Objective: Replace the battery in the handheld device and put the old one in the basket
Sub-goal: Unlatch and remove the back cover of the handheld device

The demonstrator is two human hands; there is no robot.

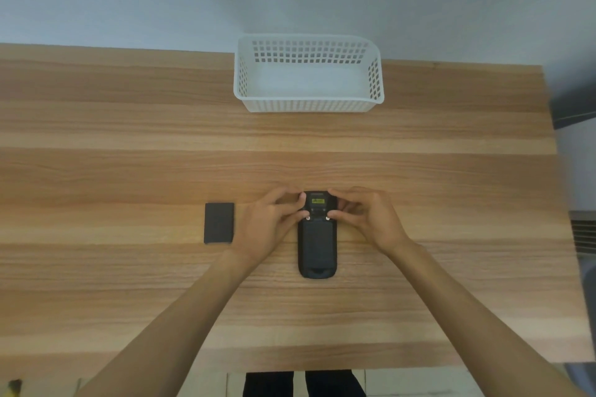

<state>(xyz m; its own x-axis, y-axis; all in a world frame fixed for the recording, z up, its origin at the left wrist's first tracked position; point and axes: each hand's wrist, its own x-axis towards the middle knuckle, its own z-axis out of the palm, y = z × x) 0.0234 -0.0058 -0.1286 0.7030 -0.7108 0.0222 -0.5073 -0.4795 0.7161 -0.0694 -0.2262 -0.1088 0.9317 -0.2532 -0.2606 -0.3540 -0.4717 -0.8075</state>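
Handheld device [317, 245] lying back-up on wooden table [129, 300], near the front edge, lengthwise away from the person. Back cover apparently in place; two small silver latches visible near the top end, yellow label beyond them.

Left hand [269, 229] and right hand [366, 219] set against the top end from either side. Thumb tips pressed at or just beside the latches; remaining fingers curled over the device's far end, bearing on it, not lifting it. Judged step: releasing the cover latches; battery compartment not yet opened.

Spare battery [219, 223] flat on the table, left of the device, just beside the left hand, untouched.

Basket [309, 99] white, perforated, well beyond the device at the far edge, with nothing seen inside.

Risks noted: uneven pressure on one latch could jam the cover or skid the device across the smooth table; left wrist could nudge the spare battery; old and new batteries, if alike, could be confused once both are out.
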